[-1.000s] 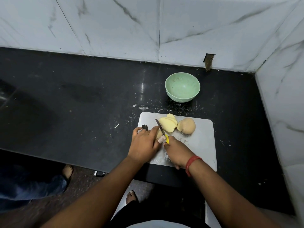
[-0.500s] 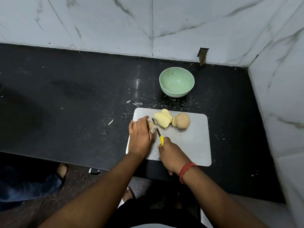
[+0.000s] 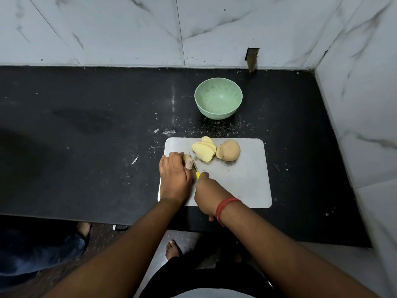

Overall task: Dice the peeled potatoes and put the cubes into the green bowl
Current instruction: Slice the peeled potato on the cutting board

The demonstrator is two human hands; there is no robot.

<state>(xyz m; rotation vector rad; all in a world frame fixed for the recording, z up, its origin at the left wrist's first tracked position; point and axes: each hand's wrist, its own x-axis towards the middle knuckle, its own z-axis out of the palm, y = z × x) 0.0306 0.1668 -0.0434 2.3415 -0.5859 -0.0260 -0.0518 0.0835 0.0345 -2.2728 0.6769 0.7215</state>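
Right hand (image 3: 207, 193) grips knife (image 3: 194, 166); left hand (image 3: 175, 177) holds potato piece (image 3: 186, 157) on cutting board (image 3: 247, 181); no readable writing.

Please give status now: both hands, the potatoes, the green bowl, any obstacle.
Left hand holds a potato piece; right hand grips the knife. Slices and whole potato on cutting board. Green bowl empty. Nothing blocking.

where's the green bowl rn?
In the head view, the round pale green bowl stands on the black countertop just beyond the grey cutting board's far edge, near the marble wall.
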